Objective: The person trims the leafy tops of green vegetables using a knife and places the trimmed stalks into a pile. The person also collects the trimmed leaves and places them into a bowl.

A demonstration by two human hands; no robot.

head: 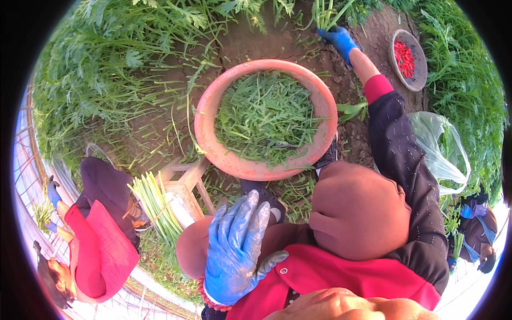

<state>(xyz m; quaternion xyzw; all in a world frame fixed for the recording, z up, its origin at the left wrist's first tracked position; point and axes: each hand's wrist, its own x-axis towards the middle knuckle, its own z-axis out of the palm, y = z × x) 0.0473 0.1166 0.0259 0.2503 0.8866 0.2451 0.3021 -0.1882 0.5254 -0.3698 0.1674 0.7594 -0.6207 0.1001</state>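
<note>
My left hand (236, 252), in a blue glove soiled pale at the fingers, is raised palm up near my knee, fingers extended and nothing in it. At the top of the view my right hand (339, 42), also blue-gloved, closes around the lower stems of a bunch of leafy greens (326, 14). A round orange-red plastic basin (206, 148) stands on the soil before me, with cut leaves and stem pieces (268, 116) in it. A bundle of green stalks (158, 208) lies on a small wooden stool (192, 180) at the left.
A grey bowl of red bands or rings (420, 76) is at the right, above a clear plastic bag (436, 152). Dense leafy plants (100, 60) grow on both sides. One person in red (100, 256) works at the left, another (478, 232) at the far right.
</note>
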